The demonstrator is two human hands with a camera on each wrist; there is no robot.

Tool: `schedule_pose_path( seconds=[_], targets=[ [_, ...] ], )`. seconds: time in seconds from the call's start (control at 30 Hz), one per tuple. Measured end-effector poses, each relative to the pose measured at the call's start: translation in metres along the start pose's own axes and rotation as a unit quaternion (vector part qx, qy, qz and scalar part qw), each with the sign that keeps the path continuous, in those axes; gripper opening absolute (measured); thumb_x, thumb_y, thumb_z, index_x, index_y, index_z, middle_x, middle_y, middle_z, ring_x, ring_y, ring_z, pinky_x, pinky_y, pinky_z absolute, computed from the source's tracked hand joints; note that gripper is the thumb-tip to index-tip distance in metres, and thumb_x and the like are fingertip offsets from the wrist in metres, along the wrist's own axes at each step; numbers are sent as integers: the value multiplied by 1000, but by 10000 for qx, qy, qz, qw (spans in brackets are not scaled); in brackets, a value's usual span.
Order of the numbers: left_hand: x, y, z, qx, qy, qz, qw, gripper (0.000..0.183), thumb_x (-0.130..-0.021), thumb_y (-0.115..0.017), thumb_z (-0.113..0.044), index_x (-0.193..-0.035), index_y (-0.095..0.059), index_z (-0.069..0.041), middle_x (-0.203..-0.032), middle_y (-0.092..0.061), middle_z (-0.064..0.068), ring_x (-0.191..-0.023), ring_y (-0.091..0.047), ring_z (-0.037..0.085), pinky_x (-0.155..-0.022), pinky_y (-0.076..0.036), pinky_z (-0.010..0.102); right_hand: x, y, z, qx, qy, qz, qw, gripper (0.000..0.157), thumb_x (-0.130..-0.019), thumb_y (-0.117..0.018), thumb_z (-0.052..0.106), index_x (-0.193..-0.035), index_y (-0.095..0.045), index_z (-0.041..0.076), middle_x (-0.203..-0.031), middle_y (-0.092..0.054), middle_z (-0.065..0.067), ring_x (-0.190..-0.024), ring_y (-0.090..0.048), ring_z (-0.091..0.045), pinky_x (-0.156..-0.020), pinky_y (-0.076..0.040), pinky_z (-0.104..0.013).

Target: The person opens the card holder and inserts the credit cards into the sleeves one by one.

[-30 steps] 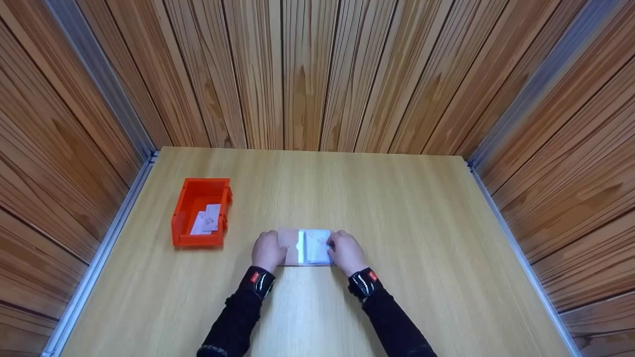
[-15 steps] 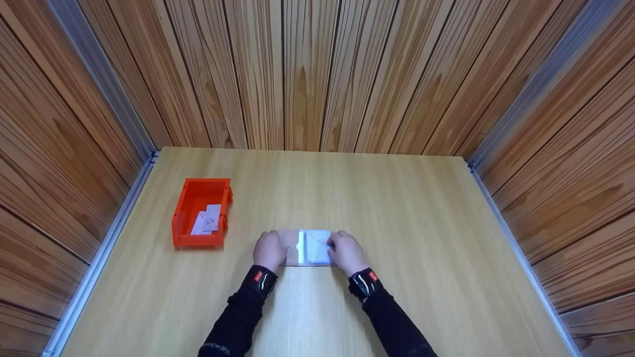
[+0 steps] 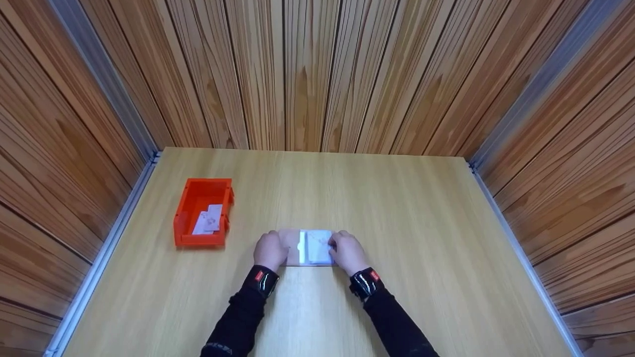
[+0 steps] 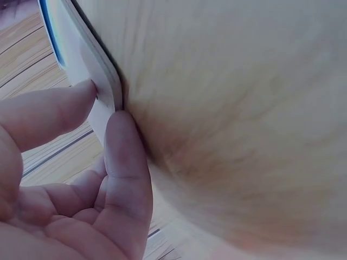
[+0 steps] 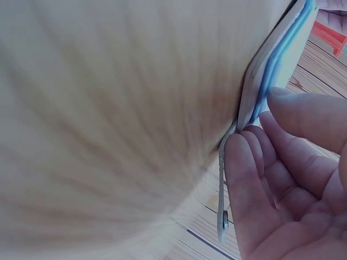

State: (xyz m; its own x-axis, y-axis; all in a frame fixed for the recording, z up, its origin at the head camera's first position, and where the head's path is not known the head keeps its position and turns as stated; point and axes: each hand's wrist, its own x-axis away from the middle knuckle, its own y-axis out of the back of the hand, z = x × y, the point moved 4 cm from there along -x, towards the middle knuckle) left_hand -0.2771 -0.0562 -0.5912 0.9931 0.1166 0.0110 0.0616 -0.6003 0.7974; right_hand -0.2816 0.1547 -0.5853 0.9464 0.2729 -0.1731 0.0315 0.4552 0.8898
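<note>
An opened card holder [image 3: 291, 248] lies flat on the table, its pinkish left half bare and a stack of white-blue clear sleeves [image 3: 320, 247] over its right half. At the left edge my left hand [image 3: 270, 251] pinches the cover, thumb on top and a fingertip against the rim, as the left wrist view shows. My right hand [image 3: 347, 253] grips the right edge with its thumb on the bluish sleeves [image 5: 276, 57]. Beside those fingers, in the right wrist view, a thin strap [image 5: 221, 173] with a metal snap [image 5: 225, 219] sticks out from the cover.
An orange-red bin [image 3: 199, 240] stands on the table to the left, with pale printed cards [image 3: 213, 217] inside. Wood-plank walls [image 3: 302, 74] and metal rails [image 3: 521, 248] border the light wooden table [image 3: 397, 198].
Both hands keep their hold at the card holder's two edges. The head view has shifted very slightly; the holder, the bin and its cards stay in place.
</note>
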Motion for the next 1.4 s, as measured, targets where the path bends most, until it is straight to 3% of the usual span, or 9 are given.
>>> schedule_pose_path(
  seconds=[0.27, 0.67, 1.03, 1.27, 1.4],
  targets=[
    [0, 0, -1, 8, 163, 107, 9998, 30, -80, -74, -9, -101, -63, 10, -93, -64, 21, -92, -63, 37, -79, -50, 48, -1, 1, -2, -108, -12, 42, 9999, 14, -79, -78, 3, -89, -69, 2, -85, -61, -7, -80, -60, -25, -75, -50, -41],
    [1, -3, 0, -100, 182, 108, 9997, 24, -81, -72, -8, -97, -64, 8, -90, -64, 20, -90, -64, 38, -78, -51, 47, -4, 2, -1, -199, -218, 151, 9994, 9, -80, -77, 3, -84, -68, 4, -82, -60, -5, -79, -59, -23, -73, -49, -40],
    [1, -3, 2, -40, 261, 152, 9995, 26, -81, -73, -9, -98, -63, 8, -91, -64, 19, -90, -64, 37, -77, -51, 47, -16, 6, 1, -72, -127, -19, 9999, 12, -81, -75, 3, -91, -70, 1, -85, -62, -7, -80, -60, -24, -75, -50, -40],
    [1, -2, 2, -35, 136, 18, 9999, 24, -80, -72, -8, -95, -63, 8, -87, -64, 20, -86, -64, 38, -75, -52, 47, -26, 4, 1, -28, -382, 124, 9992, 12, -86, -73, 5, -97, -71, 1, -92, -63, -9, -89, -61, -27, -80, -50, -40],
    [1, -2, 2, -7, 98, -17, 10000, 23, -80, -72, -8, -94, -63, 8, -88, -64, 20, -87, -64, 39, -76, -51, 48, -30, 4, 2, 45, -283, -11, 9996, 13, -83, -74, 4, -95, -71, 1, -92, -64, -10, -88, -61, -29, -79, -50, -41]
  ],
)
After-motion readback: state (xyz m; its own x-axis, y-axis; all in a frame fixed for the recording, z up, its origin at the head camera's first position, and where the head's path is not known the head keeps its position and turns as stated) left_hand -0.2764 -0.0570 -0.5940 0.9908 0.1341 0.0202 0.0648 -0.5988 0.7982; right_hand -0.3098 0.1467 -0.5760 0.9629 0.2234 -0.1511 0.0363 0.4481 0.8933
